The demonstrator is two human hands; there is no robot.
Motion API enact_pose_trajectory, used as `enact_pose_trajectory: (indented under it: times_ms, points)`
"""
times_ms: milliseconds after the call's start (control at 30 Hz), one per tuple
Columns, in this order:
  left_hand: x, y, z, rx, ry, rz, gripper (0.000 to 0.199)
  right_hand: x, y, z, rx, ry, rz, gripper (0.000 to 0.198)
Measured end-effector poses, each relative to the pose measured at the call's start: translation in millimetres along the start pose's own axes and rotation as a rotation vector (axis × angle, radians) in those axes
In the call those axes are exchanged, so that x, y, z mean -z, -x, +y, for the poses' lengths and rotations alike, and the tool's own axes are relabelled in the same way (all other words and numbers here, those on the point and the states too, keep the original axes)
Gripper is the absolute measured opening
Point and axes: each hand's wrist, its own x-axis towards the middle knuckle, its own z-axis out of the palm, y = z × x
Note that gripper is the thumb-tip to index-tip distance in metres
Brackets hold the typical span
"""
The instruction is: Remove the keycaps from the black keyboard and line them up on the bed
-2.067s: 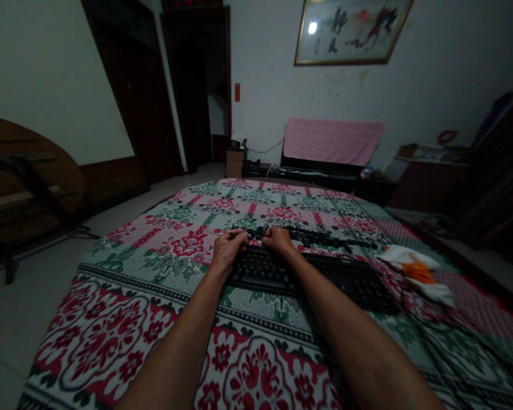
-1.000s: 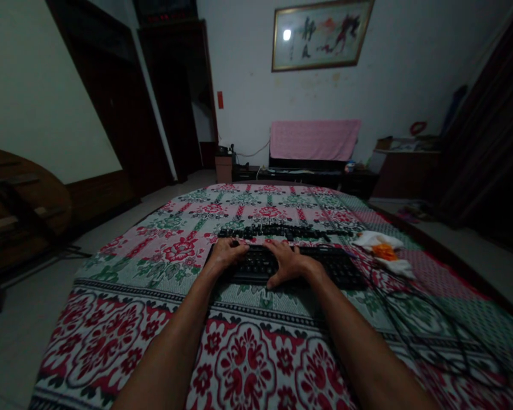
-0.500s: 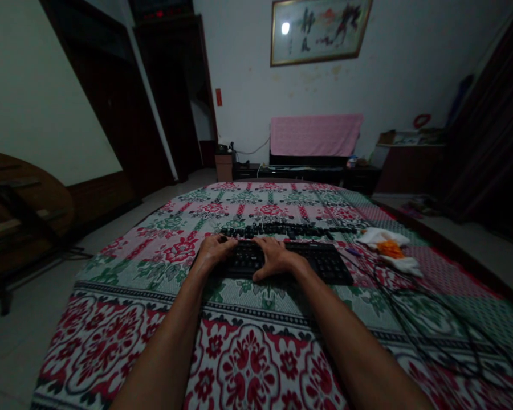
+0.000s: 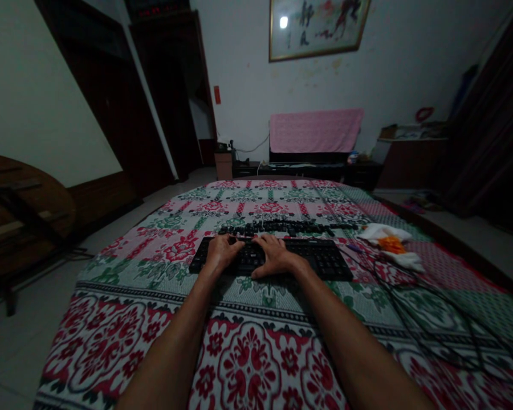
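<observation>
A black keyboard (image 4: 320,259) lies flat on the patterned cloth in front of me. Over its left half is my left hand (image 4: 223,250), fingers bent together and thumb pointing right at the upper rows; anything between the fingertips is too small and dark to make out. My right hand (image 4: 273,256) rests across the keyboard's middle, thumb at the near edge and fingers spread toward the far edge. Just beyond the keyboard, many small loose black keycaps (image 4: 277,228) lie in a long strip.
White tissue with an orange patch (image 4: 391,245) lies right of the keyboard, beside a thin purple-ended tool (image 4: 354,248). Black cable (image 4: 436,336) loops over the right side of the cloth (image 4: 252,364). A TV under a pink cover (image 4: 316,131) stands beyond the table.
My left hand has shifted right along the keyboard, uncovering its left end. My right hand stays in nearly the same place. The view has tilted slightly.
</observation>
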Motion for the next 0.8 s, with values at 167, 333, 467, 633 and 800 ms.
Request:
enact_pose_trajectory:
  times_ms: [167, 333, 467, 633, 800]
  points:
    - [-3.3, 10.0, 16.4, -0.157, -0.516, -0.004, 0.018, -4.2, -0.2, 3.9, 0.033, 0.001, 0.03, 0.107]
    - [-9.6, 17.1, 23.8, -0.167, -0.689, 0.04, 0.025, -8.0, -1.6, 7.1, 0.041, 0.003, 0.05, 0.106]
    - [-8.5, 13.6, 19.6, -0.129, -0.634, 0.059, 0.024, -8.5, -2.2, 8.0, 0.032, -0.009, 0.044, 0.107]
    - [-2.3, 3.9, 9.8, -0.074, -0.461, 0.055, 0.021, -5.7, -1.0, 6.1, 0.024, -0.016, 0.019, 0.105]
    - [4.2, -5.0, -2.6, 0.13, -0.088, -0.018, 0.017, -2.4, 0.0, 3.9, 0.019, -0.018, -0.005, 0.106]
